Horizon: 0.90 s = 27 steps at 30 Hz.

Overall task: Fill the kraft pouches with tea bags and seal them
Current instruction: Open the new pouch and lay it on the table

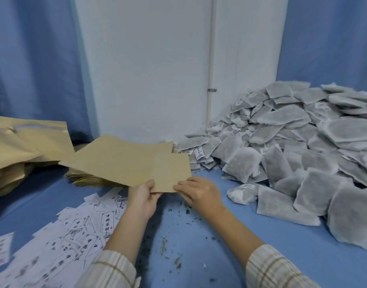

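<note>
Head view: flat kraft pouch (137,163), unfilled, lifted over the pouch stack (89,180), near edge pinched by left hand (142,197) and right hand (199,193) fingers; step, apparently opening its mouth; next, tea bags (303,152) from right-hand heap.

White wall (149,69) with pipe (211,59), blue curtains (33,65) either side

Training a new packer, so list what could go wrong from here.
1. Both the left hand and the right hand pinch only the near edge of the flat brown kraft paper pouch; it may sag or slip.
2. Loose green tea crumbs on the blue table could get into the seal.
</note>
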### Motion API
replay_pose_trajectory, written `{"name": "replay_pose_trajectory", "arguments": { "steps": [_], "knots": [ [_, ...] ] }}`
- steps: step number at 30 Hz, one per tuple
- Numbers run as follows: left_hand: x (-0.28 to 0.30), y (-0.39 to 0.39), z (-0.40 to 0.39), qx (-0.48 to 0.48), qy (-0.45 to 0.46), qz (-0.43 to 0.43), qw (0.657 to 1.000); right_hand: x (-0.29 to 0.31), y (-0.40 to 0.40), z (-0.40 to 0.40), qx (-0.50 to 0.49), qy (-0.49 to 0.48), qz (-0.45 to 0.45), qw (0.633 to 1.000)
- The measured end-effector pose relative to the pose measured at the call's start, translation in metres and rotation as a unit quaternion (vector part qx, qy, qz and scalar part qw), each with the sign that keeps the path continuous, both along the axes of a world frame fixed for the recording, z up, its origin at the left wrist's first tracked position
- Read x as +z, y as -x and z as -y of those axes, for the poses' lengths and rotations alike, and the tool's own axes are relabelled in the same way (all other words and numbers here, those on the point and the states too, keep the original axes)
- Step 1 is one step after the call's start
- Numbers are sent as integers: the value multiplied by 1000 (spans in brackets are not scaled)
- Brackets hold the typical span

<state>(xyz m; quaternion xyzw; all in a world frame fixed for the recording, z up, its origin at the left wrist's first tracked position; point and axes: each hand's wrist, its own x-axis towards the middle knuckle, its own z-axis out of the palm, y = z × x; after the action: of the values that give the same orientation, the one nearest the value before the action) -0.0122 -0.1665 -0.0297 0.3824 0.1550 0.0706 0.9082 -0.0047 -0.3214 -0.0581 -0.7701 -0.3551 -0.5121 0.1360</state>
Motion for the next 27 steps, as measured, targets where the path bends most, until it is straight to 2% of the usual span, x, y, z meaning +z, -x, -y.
{"name": "replay_pose_trajectory", "arguments": {
  "steps": [2, 4, 6, 8, 9, 10, 12, 14, 16, 18, 21, 23, 24, 25, 27],
  "knots": [
    [7, 15, 4, 46, -69, 28, 996, 10, 20, -4, -41, 20, -199, 979],
    [11, 27, 4, 79, -139, 47, 986, 19, 37, -8, -59, 28, -372, 926],
    [15, 37, 1, 90, -241, 62, 964, 34, 54, -14, 6, -68, -455, 888],
    [19, 46, -3, 91, -342, 90, 931, 55, 70, -21, 91, -248, -479, 837],
    [22, 51, -4, 94, -387, 109, 911, 68, 77, -23, 146, -342, -498, 784],
    [26, 58, -6, 101, -431, 130, 887, 81, 82, -23, 206, -424, -518, 714],
    [32, 70, -11, 117, -512, 175, 833, 103, 92, -15, 314, -524, -535, 584],
    [37, 83, -15, 120, -582, 222, 773, 119, 103, -1, 379, -567, -534, 501],
    [36, 90, -16, 137, -698, 244, 659, 123, 112, 13, 425, -567, -520, 477],
    [32, 93, -16, 135, -791, 222, 555, 118, 117, 26, 440, -558, -510, 484],
    [21, 93, -16, 97, -854, 193, 473, 97, 122, 48, 382, -605, -507, 481],
    [13, 92, -16, 44, -898, 172, 403, 76, 123, 61, 310, -643, -509, 481],
    [9, 92, -14, 4, -913, 154, 378, 64, 123, 67, 264, -660, -510, 485],
    [8, 94, -12, -42, -917, 127, 375, 53, 122, 73, 221, -669, -515, 488],
    [9, 101, -1, -160, -899, 63, 403, 33, 123, 84, 166, -669, -541, 483]
  ]
}}
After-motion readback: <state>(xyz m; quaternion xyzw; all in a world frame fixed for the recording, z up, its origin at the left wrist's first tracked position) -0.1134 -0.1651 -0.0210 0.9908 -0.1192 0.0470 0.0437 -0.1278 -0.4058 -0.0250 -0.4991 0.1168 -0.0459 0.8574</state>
